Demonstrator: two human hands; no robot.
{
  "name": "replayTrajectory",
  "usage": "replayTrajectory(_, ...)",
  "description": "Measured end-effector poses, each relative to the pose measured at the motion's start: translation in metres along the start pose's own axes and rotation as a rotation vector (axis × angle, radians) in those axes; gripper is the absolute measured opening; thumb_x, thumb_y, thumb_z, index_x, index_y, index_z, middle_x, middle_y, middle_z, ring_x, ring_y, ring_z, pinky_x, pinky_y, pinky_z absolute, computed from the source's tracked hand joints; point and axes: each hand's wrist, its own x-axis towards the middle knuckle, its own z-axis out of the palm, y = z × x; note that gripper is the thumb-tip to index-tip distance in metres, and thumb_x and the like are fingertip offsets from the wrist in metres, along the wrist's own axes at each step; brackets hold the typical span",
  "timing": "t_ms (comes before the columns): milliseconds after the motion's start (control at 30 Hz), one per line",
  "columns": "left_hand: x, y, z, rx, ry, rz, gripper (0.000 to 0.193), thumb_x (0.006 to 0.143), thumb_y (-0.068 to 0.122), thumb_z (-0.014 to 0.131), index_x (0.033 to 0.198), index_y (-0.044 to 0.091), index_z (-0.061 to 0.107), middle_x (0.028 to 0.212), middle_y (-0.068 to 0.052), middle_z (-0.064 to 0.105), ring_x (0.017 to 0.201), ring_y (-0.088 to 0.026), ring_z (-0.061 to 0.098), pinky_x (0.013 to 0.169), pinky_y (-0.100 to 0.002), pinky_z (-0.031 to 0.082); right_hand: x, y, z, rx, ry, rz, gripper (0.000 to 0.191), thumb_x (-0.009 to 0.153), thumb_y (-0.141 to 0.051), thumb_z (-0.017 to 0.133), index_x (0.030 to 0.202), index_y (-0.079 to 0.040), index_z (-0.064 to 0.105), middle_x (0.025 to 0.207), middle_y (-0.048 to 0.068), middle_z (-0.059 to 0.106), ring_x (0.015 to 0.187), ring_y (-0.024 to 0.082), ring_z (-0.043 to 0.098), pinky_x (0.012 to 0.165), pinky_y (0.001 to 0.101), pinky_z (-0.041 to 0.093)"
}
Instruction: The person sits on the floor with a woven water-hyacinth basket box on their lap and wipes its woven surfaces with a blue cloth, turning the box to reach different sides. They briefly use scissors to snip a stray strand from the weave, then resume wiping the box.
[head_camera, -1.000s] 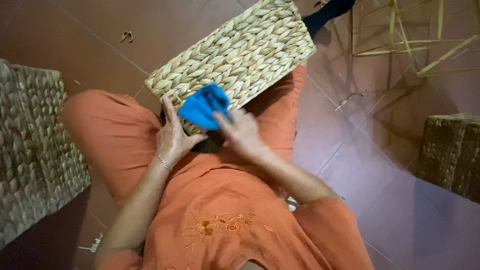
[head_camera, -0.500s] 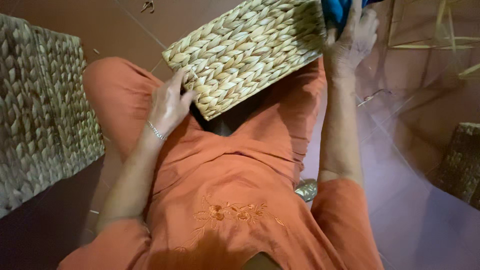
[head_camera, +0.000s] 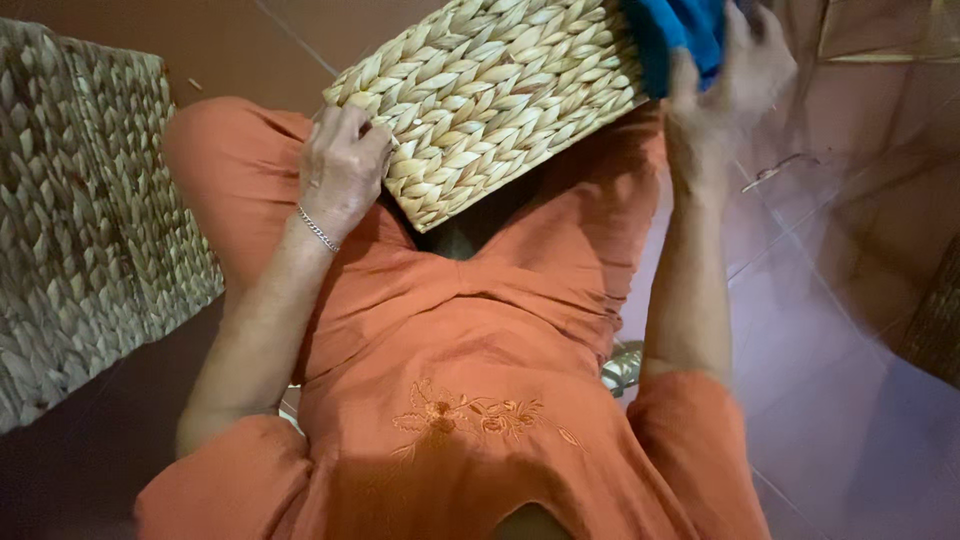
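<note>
Head view, looking straight down at a seated person in orange clothing with a small embroidered flower on the chest. A pale woven basket, made of thick plaited straw-coloured fibre, lies tilted across the lap, one corner pointing down toward the body, the far end running up toward the top edge of the frame. Left hand rests against the near left corner of the basket, fingers curled shut onto the weave at its edge, gripping it; a thin silver bracelet sits on that wrist. Right hand is raised at the upper right end of the basket, blurred; its fingers are closed around a bright blue cloth, which is pressed against the basket's far right corner. Exactly where cloth meets basket cannot be told through the blur. To the left, on the reddish-brown tiled floor, stands another woven piece of greyer, coarser plait, close beside the left knee. A dark woven object shows at the right edge, well apart from the hands. A light wooden frame lies at the upper right corner.
</note>
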Motion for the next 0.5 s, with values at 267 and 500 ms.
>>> replayTrajectory(267, -0.001, -0.003, 0.008, 0.019, 0.018, 0.049, 0.016, 0.092, 0.009, 0.078, 0.106, 0.011, 0.071, 0.099, -0.008, 0.055, 0.095, -0.029, 0.058, 0.079, -0.044, 0.048, -0.185, 0.103, 0.012, 0.551, 0.255, 0.681, 0.023, 0.106, -0.012, 0.073, 0.124, 0.001, 0.069, 0.110, 0.009, 0.068, 0.100, 0.017, 0.065, 0.089, 0.0310, 0.054)
replayTrajectory(500, -0.017, -0.020, 0.014, 0.025, -0.090, 0.097, 0.015, 0.090, 0.006, 0.077, 0.096, 0.012, 0.064, 0.102, -0.007, 0.059, 0.100, -0.029, 0.061, 0.084, -0.044, 0.049, -0.383, 0.070, 0.006, 0.278, -0.530, 1.317, 0.035, 0.094, -0.025, 0.065, 0.126, -0.010, 0.067, 0.095, 0.014, 0.074, 0.077, 0.017, 0.070, 0.071, 0.0322, 0.056)
